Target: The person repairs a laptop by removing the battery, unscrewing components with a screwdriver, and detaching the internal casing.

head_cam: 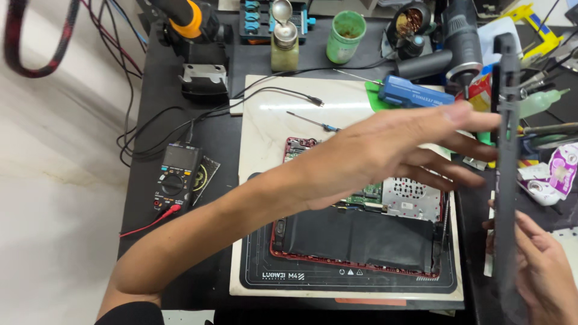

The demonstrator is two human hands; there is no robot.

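A dark grey flat cover panel [507, 120] stands upright and edge-on at the right side of the bench. My right hand [545, 271] grips its lower part from the right. My left hand [391, 150] reaches across from the left with fingers spread, and its fingertips just meet the panel's upper edge. Beneath my left forearm lies an opened red-framed laptop [361, 235], its black battery and circuit board exposed. It rests on a black work mat [259, 277] on a pale marble slab [265, 120].
A multimeter [174, 177] with red and black leads lies left of the slab. A thin screwdriver [310, 120] and a blue tool [412, 93] lie on the slab's far part. At the back stand a green cup [345, 36], a pump bottle [284, 42] and a grey power tool [460, 42].
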